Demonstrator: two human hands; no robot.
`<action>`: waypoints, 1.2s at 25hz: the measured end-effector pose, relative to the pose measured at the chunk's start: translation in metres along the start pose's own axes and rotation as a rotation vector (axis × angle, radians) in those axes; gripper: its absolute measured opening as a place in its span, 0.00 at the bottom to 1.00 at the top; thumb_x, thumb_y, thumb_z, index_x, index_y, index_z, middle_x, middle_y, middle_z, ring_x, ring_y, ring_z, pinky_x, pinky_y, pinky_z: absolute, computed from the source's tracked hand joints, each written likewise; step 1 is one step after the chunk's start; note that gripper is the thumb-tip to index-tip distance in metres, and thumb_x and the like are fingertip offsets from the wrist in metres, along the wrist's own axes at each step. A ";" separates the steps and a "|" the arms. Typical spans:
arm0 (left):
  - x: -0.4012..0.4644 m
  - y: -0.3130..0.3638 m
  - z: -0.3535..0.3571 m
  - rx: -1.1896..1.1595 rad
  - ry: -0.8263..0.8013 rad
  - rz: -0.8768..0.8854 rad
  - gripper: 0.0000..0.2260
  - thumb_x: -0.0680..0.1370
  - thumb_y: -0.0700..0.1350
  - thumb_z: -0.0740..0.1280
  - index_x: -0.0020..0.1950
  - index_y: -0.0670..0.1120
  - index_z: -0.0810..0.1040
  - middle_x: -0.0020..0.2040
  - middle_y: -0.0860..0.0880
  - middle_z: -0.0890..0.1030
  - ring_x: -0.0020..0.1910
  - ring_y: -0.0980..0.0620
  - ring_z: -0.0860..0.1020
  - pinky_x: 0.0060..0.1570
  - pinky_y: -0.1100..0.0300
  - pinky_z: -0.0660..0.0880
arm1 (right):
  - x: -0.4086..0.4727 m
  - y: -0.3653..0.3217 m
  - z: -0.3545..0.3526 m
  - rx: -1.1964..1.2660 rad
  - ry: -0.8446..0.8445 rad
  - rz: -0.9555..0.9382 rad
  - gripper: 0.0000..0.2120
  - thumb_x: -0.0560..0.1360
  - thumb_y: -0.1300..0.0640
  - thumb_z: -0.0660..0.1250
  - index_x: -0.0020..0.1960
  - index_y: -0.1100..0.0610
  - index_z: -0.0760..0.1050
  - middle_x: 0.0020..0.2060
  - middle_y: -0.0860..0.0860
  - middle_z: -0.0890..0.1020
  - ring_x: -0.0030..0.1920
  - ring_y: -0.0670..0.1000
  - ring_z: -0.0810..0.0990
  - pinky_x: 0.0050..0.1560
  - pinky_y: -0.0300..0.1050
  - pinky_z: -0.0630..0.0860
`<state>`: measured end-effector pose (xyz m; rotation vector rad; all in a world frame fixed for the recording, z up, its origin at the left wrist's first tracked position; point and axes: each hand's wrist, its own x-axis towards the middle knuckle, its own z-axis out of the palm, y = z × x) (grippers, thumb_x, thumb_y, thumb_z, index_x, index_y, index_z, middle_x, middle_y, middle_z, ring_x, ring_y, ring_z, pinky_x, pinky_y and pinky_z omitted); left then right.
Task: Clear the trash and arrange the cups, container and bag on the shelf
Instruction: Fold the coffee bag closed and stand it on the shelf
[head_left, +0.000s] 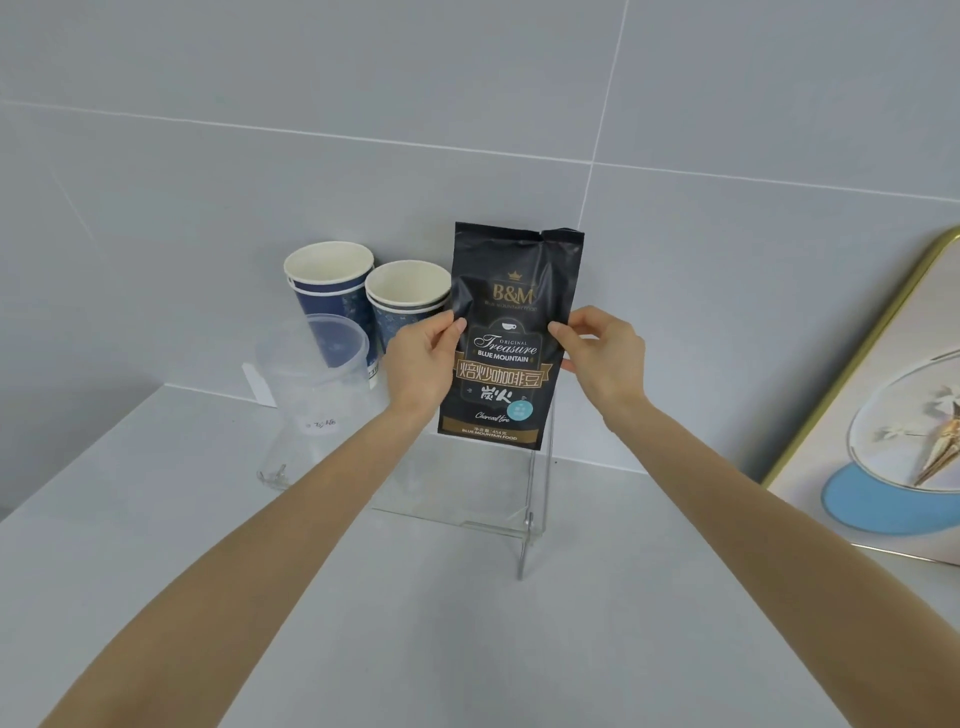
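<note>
Both forearms reach out, left hand (423, 358) and right hand (602, 353) pinching the coffee bean bag (511, 338) by its side edges; probably soft, slippery foil, so mid-height grips suit it

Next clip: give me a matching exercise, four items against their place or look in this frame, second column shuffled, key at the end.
Things:
1. coffee bag
2. plastic container
3. paper cups
4. framed picture

Descriptions:
A. leaning on the wall, far right
B. clear, in front of the cups
C. black, pinched by left hand and right hand
D. dark blue, white inside, stacked by the wall

Pairs: 1-C, 2-B, 3-D, 4-A
</note>
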<state>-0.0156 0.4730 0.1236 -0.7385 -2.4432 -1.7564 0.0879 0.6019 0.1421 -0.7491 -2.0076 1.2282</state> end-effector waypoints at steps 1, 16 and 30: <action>-0.001 -0.001 0.001 0.025 -0.004 0.013 0.10 0.77 0.45 0.61 0.51 0.42 0.79 0.50 0.42 0.83 0.45 0.51 0.77 0.38 0.65 0.71 | -0.001 0.003 -0.001 0.002 0.003 0.000 0.07 0.74 0.54 0.65 0.41 0.57 0.71 0.42 0.51 0.79 0.44 0.52 0.78 0.51 0.54 0.80; -0.016 -0.020 0.003 0.234 -0.174 -0.065 0.17 0.73 0.44 0.66 0.60 0.42 0.71 0.61 0.41 0.78 0.59 0.42 0.76 0.54 0.51 0.75 | -0.013 0.011 -0.003 -0.059 -0.051 0.033 0.06 0.74 0.56 0.65 0.44 0.59 0.71 0.50 0.56 0.82 0.44 0.51 0.78 0.49 0.54 0.80; -0.012 -0.012 -0.008 0.256 -0.315 -0.062 0.21 0.74 0.44 0.65 0.65 0.41 0.67 0.66 0.41 0.74 0.63 0.42 0.73 0.58 0.49 0.73 | -0.015 0.003 -0.010 -0.290 -0.221 0.029 0.17 0.75 0.53 0.63 0.62 0.57 0.70 0.60 0.55 0.79 0.53 0.52 0.77 0.49 0.44 0.73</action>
